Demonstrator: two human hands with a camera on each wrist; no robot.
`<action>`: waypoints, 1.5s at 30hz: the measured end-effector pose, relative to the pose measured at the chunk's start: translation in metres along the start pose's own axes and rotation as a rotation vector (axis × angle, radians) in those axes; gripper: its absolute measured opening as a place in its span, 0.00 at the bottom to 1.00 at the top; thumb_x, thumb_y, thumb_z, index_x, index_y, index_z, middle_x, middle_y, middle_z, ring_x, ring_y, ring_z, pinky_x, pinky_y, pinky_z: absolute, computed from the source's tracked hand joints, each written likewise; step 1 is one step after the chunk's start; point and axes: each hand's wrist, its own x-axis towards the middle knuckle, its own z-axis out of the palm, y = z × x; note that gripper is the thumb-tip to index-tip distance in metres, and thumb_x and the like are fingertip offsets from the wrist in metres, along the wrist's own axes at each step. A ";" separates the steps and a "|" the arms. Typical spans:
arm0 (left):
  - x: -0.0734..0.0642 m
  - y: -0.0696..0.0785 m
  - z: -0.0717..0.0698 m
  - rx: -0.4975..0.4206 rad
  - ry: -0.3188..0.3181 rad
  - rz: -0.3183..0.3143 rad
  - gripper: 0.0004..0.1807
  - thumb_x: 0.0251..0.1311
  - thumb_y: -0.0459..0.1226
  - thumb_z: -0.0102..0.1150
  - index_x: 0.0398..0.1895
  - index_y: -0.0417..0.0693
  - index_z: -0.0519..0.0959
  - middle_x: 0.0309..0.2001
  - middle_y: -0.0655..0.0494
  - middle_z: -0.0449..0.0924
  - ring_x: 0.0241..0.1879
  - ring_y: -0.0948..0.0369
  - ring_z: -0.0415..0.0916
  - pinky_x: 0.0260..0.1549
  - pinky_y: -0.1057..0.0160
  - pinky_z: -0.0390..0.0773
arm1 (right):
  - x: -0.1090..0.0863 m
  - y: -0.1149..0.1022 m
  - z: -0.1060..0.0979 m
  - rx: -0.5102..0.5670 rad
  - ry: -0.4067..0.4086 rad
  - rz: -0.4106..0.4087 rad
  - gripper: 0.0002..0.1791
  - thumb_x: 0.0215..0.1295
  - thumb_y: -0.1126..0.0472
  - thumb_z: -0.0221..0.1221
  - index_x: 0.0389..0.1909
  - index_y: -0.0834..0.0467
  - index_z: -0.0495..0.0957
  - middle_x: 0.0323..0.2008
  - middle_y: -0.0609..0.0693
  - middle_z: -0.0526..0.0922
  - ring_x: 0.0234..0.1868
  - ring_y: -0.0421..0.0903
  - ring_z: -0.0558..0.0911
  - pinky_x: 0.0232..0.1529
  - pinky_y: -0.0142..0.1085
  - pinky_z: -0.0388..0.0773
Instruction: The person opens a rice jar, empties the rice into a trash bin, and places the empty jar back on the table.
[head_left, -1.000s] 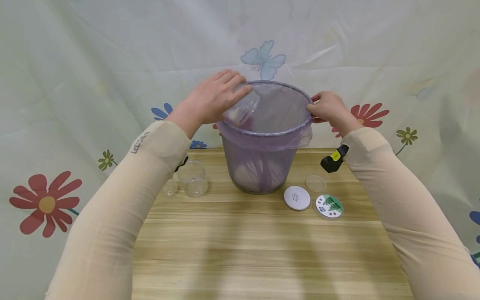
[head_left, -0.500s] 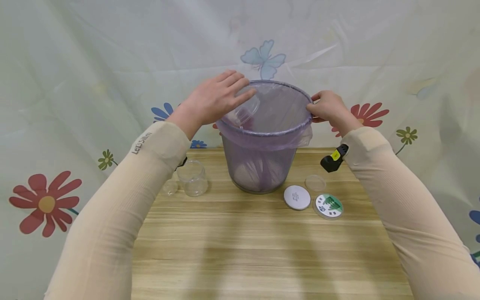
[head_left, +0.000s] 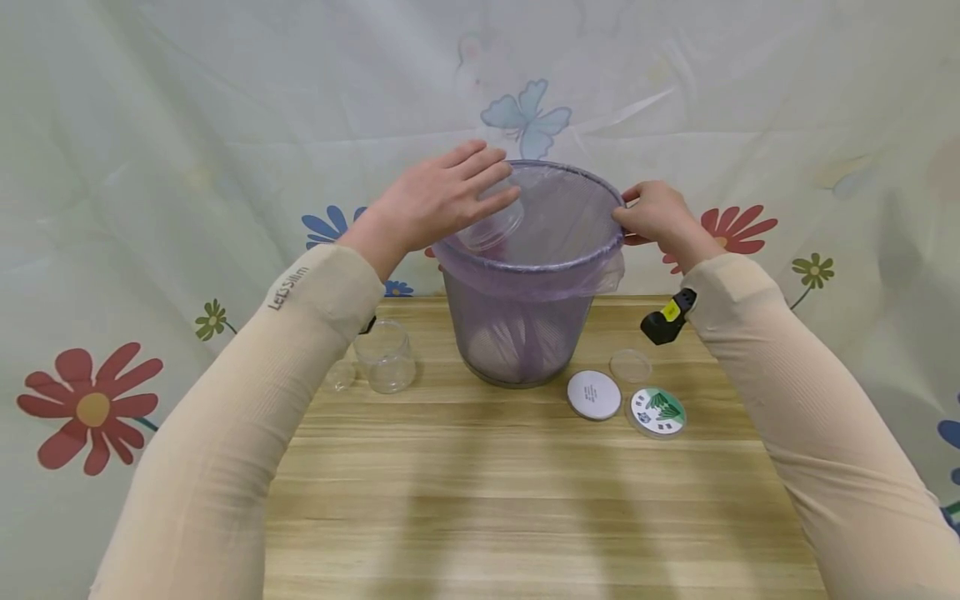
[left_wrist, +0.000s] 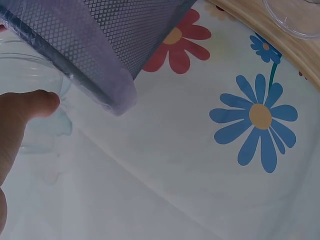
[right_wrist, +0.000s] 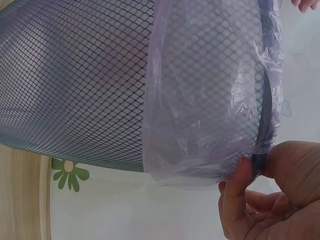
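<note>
My left hand (head_left: 448, 193) holds a clear plastic jar (head_left: 497, 229) tipped over the left side of the bin's mouth. In the left wrist view its thumb (left_wrist: 42, 103) lies against the jar's clear wall (left_wrist: 32, 80), beside the bin rim. Standing upright on the table is the mesh waste bin (head_left: 480, 337), its thin purple bin liner (head_left: 517, 286) folded over the rim. At the bin's right side my right hand (head_left: 658, 218) pinches the rim and liner between thumb and fingers, plainer in the right wrist view, where that hand (right_wrist: 265, 205) sits low. The jar's inside is hard to make out.
Left of the bin stands another clear jar (head_left: 387, 367), with a small clear round piece (head_left: 341, 375) beside it. To the right lie a white disc (head_left: 594, 396), a green-and-white labelled lid (head_left: 657, 413) and a clear disc (head_left: 631, 367). A flowered curtain (head_left: 247, 167) hangs behind the wooden table (head_left: 510, 500).
My left hand has shifted slightly right and turned, tipping the jar further over the bin. The pale patch seen in the jar before no longer shows. The right hand keeps its place.
</note>
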 end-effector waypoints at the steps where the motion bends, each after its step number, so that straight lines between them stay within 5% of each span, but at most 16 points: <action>1: 0.000 0.000 -0.001 0.012 -0.013 0.006 0.60 0.30 0.42 0.78 0.69 0.47 0.52 0.69 0.44 0.53 0.69 0.49 0.48 0.69 0.56 0.43 | 0.000 0.000 0.000 0.001 0.000 0.001 0.30 0.64 0.59 0.46 0.64 0.71 0.56 0.54 0.66 0.69 0.25 0.30 0.76 0.32 0.26 0.79; 4: 0.001 0.000 -0.003 0.044 -0.059 0.031 0.70 0.18 0.51 0.80 0.71 0.48 0.49 0.70 0.44 0.50 0.70 0.49 0.44 0.69 0.54 0.41 | 0.000 -0.001 0.000 0.003 -0.003 0.001 0.30 0.64 0.58 0.46 0.64 0.70 0.56 0.55 0.66 0.69 0.26 0.30 0.76 0.32 0.26 0.79; 12: 0.003 0.000 -0.005 0.131 -0.108 0.095 0.72 0.20 0.56 0.78 0.72 0.50 0.45 0.71 0.44 0.46 0.71 0.49 0.39 0.69 0.52 0.36 | -0.001 -0.002 0.001 -0.002 0.002 -0.001 0.31 0.65 0.58 0.46 0.65 0.70 0.56 0.54 0.66 0.69 0.25 0.30 0.76 0.31 0.26 0.79; 25: 0.007 0.003 -0.007 0.268 -0.070 0.151 0.69 0.23 0.55 0.77 0.72 0.51 0.45 0.72 0.47 0.45 0.72 0.50 0.38 0.69 0.51 0.34 | 0.000 -0.002 0.000 -0.013 -0.001 -0.008 0.30 0.65 0.58 0.46 0.64 0.71 0.56 0.53 0.66 0.69 0.24 0.30 0.76 0.31 0.26 0.79; 33: 0.006 0.006 -0.005 0.308 0.031 0.121 0.47 0.53 0.33 0.62 0.72 0.50 0.45 0.72 0.47 0.46 0.71 0.50 0.41 0.69 0.52 0.37 | -0.001 -0.002 0.000 -0.025 0.000 -0.017 0.31 0.64 0.58 0.45 0.64 0.71 0.56 0.52 0.66 0.70 0.23 0.29 0.77 0.31 0.27 0.80; 39: 0.004 0.006 -0.005 0.329 0.067 0.097 0.50 0.49 0.39 0.67 0.71 0.50 0.47 0.71 0.47 0.48 0.71 0.50 0.43 0.69 0.53 0.40 | -0.002 -0.002 -0.001 -0.036 0.000 -0.022 0.31 0.63 0.58 0.45 0.64 0.71 0.56 0.52 0.65 0.70 0.24 0.30 0.77 0.32 0.27 0.80; 45: 0.003 0.004 -0.003 0.289 0.031 0.086 0.57 0.40 0.46 0.73 0.71 0.47 0.47 0.70 0.45 0.51 0.70 0.48 0.45 0.69 0.53 0.42 | -0.002 -0.002 -0.001 -0.043 -0.001 -0.027 0.31 0.63 0.59 0.45 0.63 0.71 0.57 0.52 0.65 0.70 0.24 0.31 0.78 0.34 0.29 0.80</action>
